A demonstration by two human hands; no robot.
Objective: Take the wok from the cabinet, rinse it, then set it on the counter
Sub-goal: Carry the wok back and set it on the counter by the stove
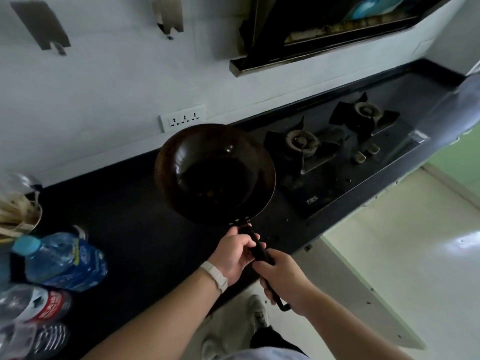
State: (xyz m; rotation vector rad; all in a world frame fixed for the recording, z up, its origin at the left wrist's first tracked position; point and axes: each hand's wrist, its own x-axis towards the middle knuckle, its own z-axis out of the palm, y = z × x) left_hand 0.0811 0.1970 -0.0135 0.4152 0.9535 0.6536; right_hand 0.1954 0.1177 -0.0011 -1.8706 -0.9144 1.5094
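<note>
A dark round wok (215, 175) with a long black handle is over the black counter (124, 216), just left of the gas stove. Whether its base touches the counter I cannot tell. My left hand (235, 254) grips the handle close to the bowl. My right hand (284, 278) grips the handle farther back, near its end. Small brownish spots show inside the wok's bottom.
A two-burner gas stove (335, 152) lies to the right, under a range hood (322, 32). Plastic water bottles (62, 261) and a holder of chopsticks (18, 216) stand at the left. A wall socket (183, 117) sits behind the wok. The floor is at the lower right.
</note>
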